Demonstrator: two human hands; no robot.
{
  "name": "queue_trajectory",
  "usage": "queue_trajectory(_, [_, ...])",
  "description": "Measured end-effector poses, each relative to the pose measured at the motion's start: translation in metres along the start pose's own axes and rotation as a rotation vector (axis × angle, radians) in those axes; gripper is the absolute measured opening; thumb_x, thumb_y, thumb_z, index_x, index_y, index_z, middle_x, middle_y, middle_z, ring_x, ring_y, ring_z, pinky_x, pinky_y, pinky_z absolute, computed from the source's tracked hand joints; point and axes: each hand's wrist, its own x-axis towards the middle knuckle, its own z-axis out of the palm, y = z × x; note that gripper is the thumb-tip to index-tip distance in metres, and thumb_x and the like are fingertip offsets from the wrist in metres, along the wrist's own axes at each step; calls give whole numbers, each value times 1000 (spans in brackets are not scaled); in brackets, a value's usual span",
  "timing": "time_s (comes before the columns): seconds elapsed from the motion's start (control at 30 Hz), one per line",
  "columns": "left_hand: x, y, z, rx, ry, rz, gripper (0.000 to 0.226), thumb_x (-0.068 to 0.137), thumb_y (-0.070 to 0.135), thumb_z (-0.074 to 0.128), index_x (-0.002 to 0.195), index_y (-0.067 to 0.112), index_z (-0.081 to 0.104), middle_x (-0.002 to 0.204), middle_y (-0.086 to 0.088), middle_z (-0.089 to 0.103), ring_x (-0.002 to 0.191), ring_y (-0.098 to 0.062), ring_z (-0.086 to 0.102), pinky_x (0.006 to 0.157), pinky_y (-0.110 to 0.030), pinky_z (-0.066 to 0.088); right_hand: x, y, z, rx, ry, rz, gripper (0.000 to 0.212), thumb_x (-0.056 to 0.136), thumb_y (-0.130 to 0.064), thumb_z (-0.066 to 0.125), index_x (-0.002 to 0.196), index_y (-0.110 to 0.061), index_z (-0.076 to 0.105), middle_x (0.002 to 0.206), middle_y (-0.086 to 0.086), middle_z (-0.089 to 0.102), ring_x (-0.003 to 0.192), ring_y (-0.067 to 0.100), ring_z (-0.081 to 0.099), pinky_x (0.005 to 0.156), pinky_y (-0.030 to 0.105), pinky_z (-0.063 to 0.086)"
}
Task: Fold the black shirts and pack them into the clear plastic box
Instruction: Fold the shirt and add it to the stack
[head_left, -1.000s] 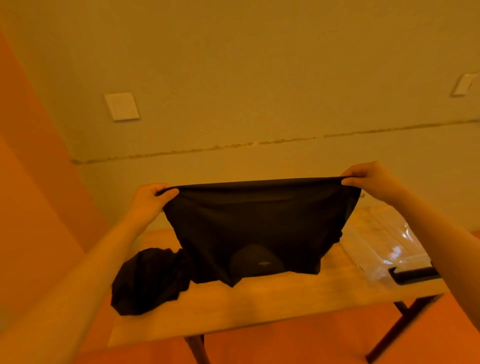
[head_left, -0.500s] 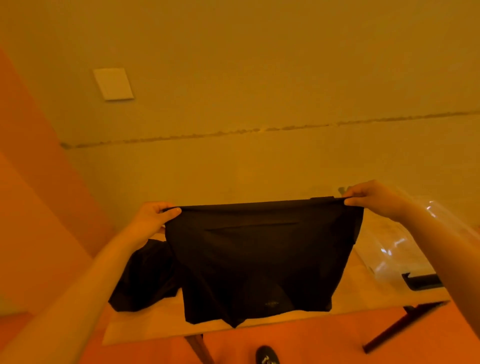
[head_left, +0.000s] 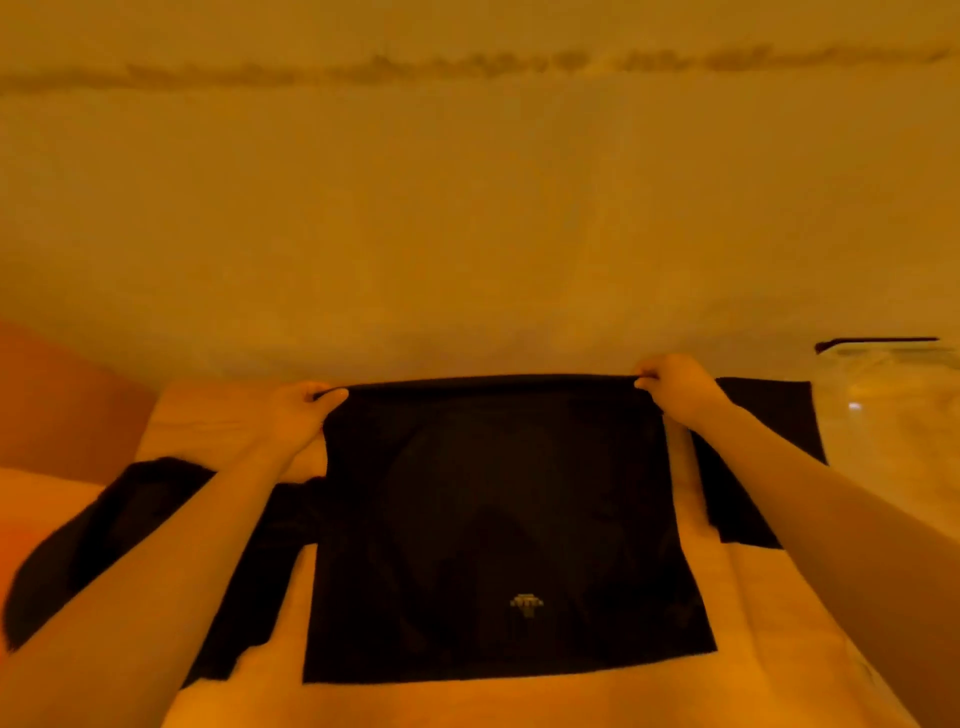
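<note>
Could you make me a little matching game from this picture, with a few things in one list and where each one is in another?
Things:
1. flat shirt
2. crumpled shirt
3. plastic box
4. left hand

Places:
A. far right of the table
B. left edge of the table, in a heap
C. middle of the table, spread out
D. pinching the flat shirt's far left corner

Pairs: 1-C, 2-B, 3-A, 4-D

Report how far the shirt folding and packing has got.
Done: nothing packed that I can see; the clear plastic box at the far right shows no shirt inside. In hand: the left hand and right hand pinch the far edge of a black shirt spread on the table. Left: folding it, the crumpled shirt at left, then packing.
</note>
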Motion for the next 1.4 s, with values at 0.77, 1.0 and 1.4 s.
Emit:
queue_trajectory(0.77, [-125, -96, 110, 1015, 57, 530, 64, 92, 47, 25, 146, 15, 16, 152, -14, 24, 142, -28, 13, 112, -44, 8, -113, 7, 149, -255, 222, -166, 67, 95, -54, -1, 146, -13, 13, 154, 1, 9, 143, 19, 7, 115, 41, 12])
queue_trajectory(1.0, [-134, -98, 112, 1021, 86, 553, 63, 92, 46, 26, 145, 13, 27, 150, -15, 30, 139, -30, 19, 109, -48, 18, -122, 12, 156, -264, 275, -160, 66, 91, -56, -1, 144, -17, 1, 155, 0, 3, 143, 16, -2, 115, 37, 2])
queue_trajectory(1.4, [-161, -120, 121, 985, 59, 607, 67, 89, 52, 5, 148, 20, 5, 157, -9, 8, 144, -27, 1, 114, -45, 1, -163, 38, 177, -271, 341, -177, 74, 88, -54, 5, 148, -12, 11, 157, 5, 9, 142, 15, 0, 115, 37, 3])
